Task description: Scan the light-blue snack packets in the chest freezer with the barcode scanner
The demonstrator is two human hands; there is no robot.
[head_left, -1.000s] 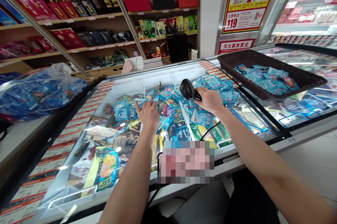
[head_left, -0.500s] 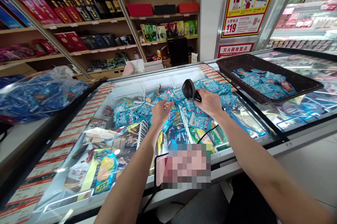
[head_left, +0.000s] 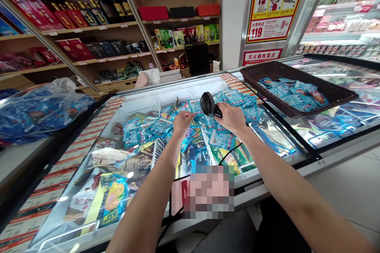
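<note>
My right hand [head_left: 230, 118] grips the handle of a black barcode scanner [head_left: 208, 103]. Its head faces left, and a black cable runs down from the hand. Left of it, my left hand [head_left: 182, 122] is closed, fingertips pinched at the lower edge of a small blue packet [head_left: 195, 106] that has a pale barcode patch. Many similar blue packets [head_left: 160, 126] lie loose on the chest freezer's glass around both hands. Below my hands, a phone [head_left: 177, 195] rests on the freezer's near edge, its screen partly blurred out.
A dark woven basket [head_left: 299, 113] with more blue packets stands at the right. Frozen goods [head_left: 113, 197] and white wire dividers show through the glass. At the left lies a clear plastic bag [head_left: 44, 110] of blue packs. Stocked shelves [head_left: 97, 27] line the back wall.
My left hand has shifted slightly right, its fingertips now at the blue packet's edge. The scanner has moved a little left with my right hand. The whole view has shifted slightly.
</note>
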